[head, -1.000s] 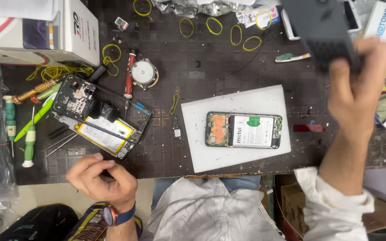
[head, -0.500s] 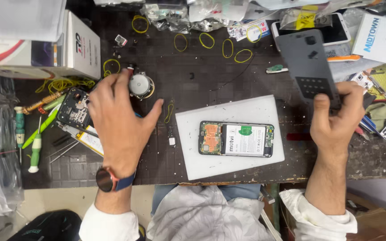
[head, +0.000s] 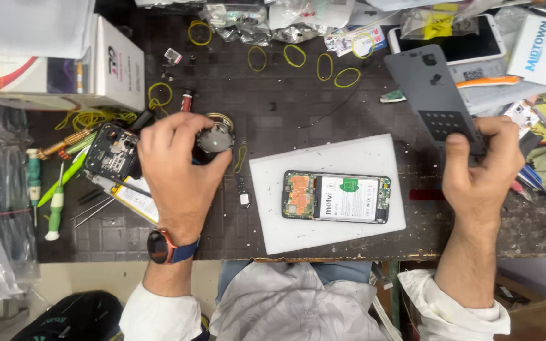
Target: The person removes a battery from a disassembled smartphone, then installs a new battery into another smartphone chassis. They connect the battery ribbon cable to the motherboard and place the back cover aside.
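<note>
Grey back cover (head: 434, 95) gripped by right hand (head: 481, 167); left hand (head: 178, 167) grasps round metal part (head: 215, 137).

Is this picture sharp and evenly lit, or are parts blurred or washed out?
Head view: light is soft and even, shadows faint beneath the left hand and right hand. The opened phone on the white pad is crisp. The clear plastic bags along the top glint a little. The grey back cover looks sharp, not smeared.
</note>
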